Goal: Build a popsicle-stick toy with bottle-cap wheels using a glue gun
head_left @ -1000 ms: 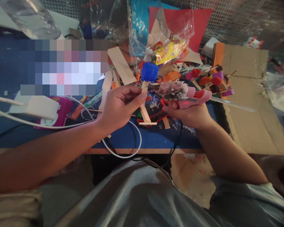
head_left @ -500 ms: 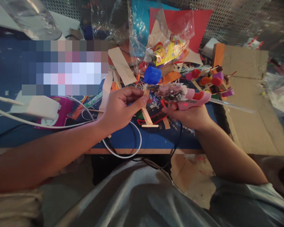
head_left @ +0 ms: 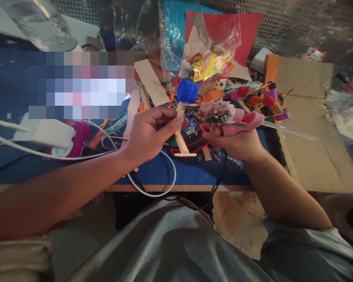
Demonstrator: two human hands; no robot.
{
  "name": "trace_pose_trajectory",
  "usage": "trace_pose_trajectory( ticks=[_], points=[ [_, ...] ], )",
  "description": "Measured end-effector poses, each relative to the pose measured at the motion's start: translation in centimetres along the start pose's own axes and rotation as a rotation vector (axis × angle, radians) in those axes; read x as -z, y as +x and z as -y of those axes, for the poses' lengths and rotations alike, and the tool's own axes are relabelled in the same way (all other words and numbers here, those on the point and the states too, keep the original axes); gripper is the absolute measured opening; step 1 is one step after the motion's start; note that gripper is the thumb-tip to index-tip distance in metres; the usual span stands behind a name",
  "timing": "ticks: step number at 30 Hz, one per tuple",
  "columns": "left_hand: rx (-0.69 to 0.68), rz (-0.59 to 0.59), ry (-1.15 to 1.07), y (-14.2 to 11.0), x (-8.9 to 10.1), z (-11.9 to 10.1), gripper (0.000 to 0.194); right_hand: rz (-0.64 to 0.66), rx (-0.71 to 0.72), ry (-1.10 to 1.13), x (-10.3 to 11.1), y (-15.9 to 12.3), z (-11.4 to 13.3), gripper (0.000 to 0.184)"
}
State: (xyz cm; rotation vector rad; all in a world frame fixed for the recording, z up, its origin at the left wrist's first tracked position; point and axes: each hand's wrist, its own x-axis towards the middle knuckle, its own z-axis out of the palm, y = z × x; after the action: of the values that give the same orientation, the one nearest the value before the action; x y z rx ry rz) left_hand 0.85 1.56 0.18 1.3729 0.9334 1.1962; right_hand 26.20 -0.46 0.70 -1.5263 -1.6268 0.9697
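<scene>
Pinched between the thumb and fingers of my left hand (head_left: pixel 155 133) is a wooden stick piece (head_left: pixel 181 141) with a short crossbar at its lower end. A blue bottle cap (head_left: pixel 187 91) sits at the stick's upper end. My right hand (head_left: pixel 233 143) is wrapped round a pink hot glue gun (head_left: pixel 242 123), whose front is caked with dirty, whitish residue. A clear glue stick (head_left: pixel 291 130) sticks out of its back. The gun's nozzle points left, close to the cap but apart from it. Under the hands lies a red-edged object (head_left: pixel 194 148), partly hidden.
A white charger (head_left: pixel 54 134) is plugged into a magenta socket block (head_left: pixel 78 135) on the left, its white cable looping to the table edge. Colourful cap-and-stick pieces (head_left: pixel 266 98) lie at right, beside cardboard (head_left: pixel 312 129). Plastic bags (head_left: pixel 202 43) and paper scraps lie behind.
The nozzle of the glue gun has drawn slightly away from the stick and cap. My left hand has tilted the stick piece a little, shifting the cap slightly left and up.
</scene>
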Motion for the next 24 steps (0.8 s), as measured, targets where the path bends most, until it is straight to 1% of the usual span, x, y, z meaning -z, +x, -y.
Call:
trace_pose_trajectory(
  ticks=[9,13,17,21,24],
  points=[
    [0.012,0.012,0.000,0.05,-0.12,0.16,0.061,0.050,-0.024,-0.014,0.10,0.06,-0.49,0.065],
    [0.002,0.011,-0.014,0.03,-0.06,0.19,0.056,0.027,-0.040,0.017,-0.05,0.02,-0.37,0.063],
    [-0.008,0.016,-0.006,-0.01,0.11,0.26,0.051,0.008,-0.081,0.061,-0.28,0.06,-0.13,0.066],
    [-0.008,0.011,-0.002,-0.05,0.17,0.42,0.052,0.013,-0.052,0.051,-0.31,0.17,0.00,0.064],
    [0.000,0.023,-0.002,-0.07,0.18,0.43,0.049,0.014,-0.052,0.075,-0.38,0.15,0.00,0.064]
  ],
)
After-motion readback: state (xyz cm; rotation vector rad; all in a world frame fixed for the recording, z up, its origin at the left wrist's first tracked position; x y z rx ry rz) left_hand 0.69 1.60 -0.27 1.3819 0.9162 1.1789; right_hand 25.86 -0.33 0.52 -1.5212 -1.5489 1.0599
